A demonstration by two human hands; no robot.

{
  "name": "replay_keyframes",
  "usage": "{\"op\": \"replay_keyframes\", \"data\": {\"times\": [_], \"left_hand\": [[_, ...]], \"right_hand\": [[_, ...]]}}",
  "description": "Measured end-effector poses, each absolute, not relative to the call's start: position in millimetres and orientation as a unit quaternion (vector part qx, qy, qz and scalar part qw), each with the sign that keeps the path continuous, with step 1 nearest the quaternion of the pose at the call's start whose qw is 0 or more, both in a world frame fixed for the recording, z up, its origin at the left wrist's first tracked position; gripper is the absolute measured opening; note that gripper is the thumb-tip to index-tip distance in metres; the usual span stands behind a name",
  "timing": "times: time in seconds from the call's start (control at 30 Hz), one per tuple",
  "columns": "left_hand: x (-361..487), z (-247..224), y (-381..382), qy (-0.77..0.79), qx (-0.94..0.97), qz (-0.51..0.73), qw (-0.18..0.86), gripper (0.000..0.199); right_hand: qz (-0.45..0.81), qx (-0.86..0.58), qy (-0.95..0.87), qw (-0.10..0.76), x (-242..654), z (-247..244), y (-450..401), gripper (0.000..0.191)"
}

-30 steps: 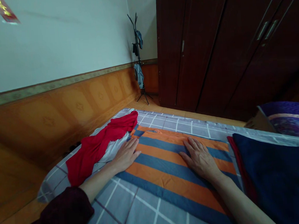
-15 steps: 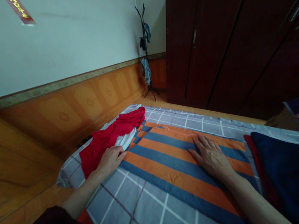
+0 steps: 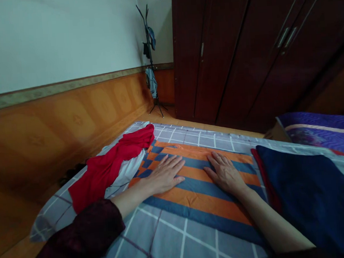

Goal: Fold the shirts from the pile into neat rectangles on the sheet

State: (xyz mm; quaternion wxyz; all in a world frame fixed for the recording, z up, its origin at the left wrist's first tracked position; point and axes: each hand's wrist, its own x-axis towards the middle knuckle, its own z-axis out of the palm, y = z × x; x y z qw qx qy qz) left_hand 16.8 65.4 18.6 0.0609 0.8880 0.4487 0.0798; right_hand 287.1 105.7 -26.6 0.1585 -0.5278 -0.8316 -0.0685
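Note:
An orange and blue striped garment (image 3: 191, 200) lies flattened and folded on a grey checked bedspread (image 3: 170, 231). My left hand (image 3: 167, 174) rests flat on its left part, fingers stretched and slightly spread. On the right part my right hand (image 3: 225, 173) also lies palm down, fingers extended. Neither hand grips the cloth. Left of the garment is a crumpled red garment (image 3: 109, 164) with white cloth (image 3: 126, 171) partly under it. To the right, close to my right forearm, dark blue folded clothing (image 3: 299, 187) lies over a dark red piece (image 3: 266, 181).
A black coat stand (image 3: 150, 56) holding a few items stands in the far corner. Dark wooden wardrobes (image 3: 211, 55) line the back. Purple bedding (image 3: 328, 128) shows at the right. A wall with orange panelling (image 3: 79, 115) runs along the left.
My left hand has moved from the garment's left edge onto its striped surface, and its fingers have opened out flat. My right hand stays on the cloth. The view has turned right.

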Motion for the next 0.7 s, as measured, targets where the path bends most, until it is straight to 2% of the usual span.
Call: {"op": "replay_keyframes", "data": {"times": [0.2, 0.33, 0.47, 0.57, 0.7], "left_hand": [[12.1, -7.7, 84.3, 0.439, 0.890, 0.090, 0.084, 0.059], [7.0, -16.9, 87.0, 0.432, 0.889, 0.123, 0.089, 0.058], [3.1, -24.5, 90.3, 0.437, 0.886, 0.125, 0.093, 0.050], [1.2, -26.2, 91.0, 0.438, 0.886, 0.136, 0.067, 0.048], [1.0, -23.5, 90.7, 0.447, 0.884, 0.124, 0.053, 0.051]], "right_hand": [[-0.052, -0.573, -0.812, 0.096, 264.2, -0.9, 87.0, 0.056], [0.019, -0.537, -0.831, 0.139, 198.8, 11.4, 54.8, 0.065], [0.066, -0.476, -0.858, 0.180, 155.4, 0.7, 37.3, 0.079], [0.042, -0.511, -0.846, 0.147, 185.5, -8.0, 43.1, 0.078], [-0.010, -0.632, -0.772, 0.068, 273.4, -7.6, 54.9, 0.072]]}}
